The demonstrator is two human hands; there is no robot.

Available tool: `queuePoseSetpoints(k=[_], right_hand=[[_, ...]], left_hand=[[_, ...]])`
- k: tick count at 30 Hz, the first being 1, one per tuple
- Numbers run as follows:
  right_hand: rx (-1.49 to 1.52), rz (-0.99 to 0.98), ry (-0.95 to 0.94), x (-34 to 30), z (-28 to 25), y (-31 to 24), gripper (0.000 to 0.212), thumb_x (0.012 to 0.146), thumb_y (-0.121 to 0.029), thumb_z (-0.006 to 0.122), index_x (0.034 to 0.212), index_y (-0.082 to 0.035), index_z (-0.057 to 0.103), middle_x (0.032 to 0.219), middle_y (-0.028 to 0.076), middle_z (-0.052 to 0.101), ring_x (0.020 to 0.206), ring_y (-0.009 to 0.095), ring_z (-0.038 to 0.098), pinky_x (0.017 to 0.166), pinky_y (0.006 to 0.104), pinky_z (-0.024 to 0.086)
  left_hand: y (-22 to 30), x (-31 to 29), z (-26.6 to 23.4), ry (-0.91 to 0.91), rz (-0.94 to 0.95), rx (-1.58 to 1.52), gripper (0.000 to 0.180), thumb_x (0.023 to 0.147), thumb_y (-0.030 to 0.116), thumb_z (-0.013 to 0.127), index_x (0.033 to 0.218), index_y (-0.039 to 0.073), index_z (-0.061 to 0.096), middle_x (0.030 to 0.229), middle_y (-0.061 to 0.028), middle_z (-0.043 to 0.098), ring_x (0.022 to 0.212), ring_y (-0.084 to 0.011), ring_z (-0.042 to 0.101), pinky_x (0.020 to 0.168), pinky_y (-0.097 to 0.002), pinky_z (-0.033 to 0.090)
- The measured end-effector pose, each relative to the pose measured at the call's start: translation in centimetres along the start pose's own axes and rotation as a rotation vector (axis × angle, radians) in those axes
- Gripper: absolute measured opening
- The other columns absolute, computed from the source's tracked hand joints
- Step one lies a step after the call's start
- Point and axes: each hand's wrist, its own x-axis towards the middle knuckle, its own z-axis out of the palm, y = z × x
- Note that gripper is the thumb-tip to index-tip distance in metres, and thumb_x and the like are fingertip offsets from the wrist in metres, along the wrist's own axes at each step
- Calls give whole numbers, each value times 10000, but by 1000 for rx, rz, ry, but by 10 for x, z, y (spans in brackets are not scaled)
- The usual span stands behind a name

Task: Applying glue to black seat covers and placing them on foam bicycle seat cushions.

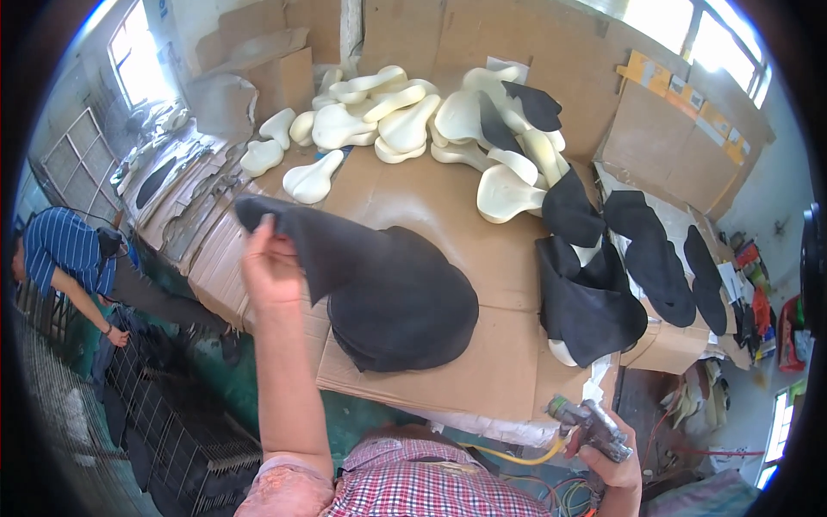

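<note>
My left hand pinches the narrow end of a black saddle cover piece and holds it raised. Its wide part still rests on a stack of similar black pieces lying on the cardboard-covered table. At the front edge of the table, my right hand is wrapped round a spray gun with a yellow hose. The gun is apart from the stack. Cream bicycle saddle pads lie heaped at the back, and one pad sits nearer the stack.
More black covers drape over pads on the right, and flat black pieces lie beside them. Cardboard panels stand behind the table. At the left a person in a striped shirt bends over wire racks.
</note>
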Motion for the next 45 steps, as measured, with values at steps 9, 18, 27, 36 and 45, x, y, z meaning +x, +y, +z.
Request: queuePoseSetpoints(k=[9, 18, 27, 36, 45], right_hand=[[-62, -33, 104, -3, 19, -16, 568, 694, -28, 697, 1223, 65, 513, 807, 118, 623, 773, 171, 615, 722, 295, 504], [-88, 101, 16, -17, 41, -20, 637, 678, -84, 745, 1232, 89, 482, 828, 147, 644, 712, 198, 638, 664, 315, 533], [-112, -207, 52, 39, 70, -1, 515, 786, -35, 641, 1263, 41, 462, 818, 95, 610, 721, 163, 614, 676, 300, 522], [-173, -172, 203, 17, 45, -7, 520, 769, -36, 643, 1246, 69, 465, 800, 86, 608, 685, 145, 622, 651, 266, 528], [-187, -86, 98, -2, 29, -3, 675, 718, -149, 756, 1279, 59, 445, 780, 109, 627, 666, 166, 624, 616, 297, 517]], left_hand=[[123, -1, -115, 199, 411, -52, 72, 846, -39, 586, 903, 2, 567, 825, -124, 619, 726, -232, 597, 719, -355, 553], [174, -17, -177, 297, 559, -22, 132, 911, 14, 503, 1030, -39, 526, 949, -131, 608, 872, -249, 596, 860, -372, 500], [190, -14, -200, 327, 555, -85, 195, 912, 8, 484, 1104, -29, 496, 1033, -149, 577, 971, -260, 565, 898, -384, 481], [187, -11, -196, 318, 629, 55, 234, 916, 19, 464, 1137, -53, 494, 1050, -166, 569, 969, -283, 571, 885, -385, 493], [142, 2, -206, 469, 566, 107, 97, 898, 72, 537, 983, 31, 516, 888, -127, 596, 811, -257, 629, 760, -356, 559]])
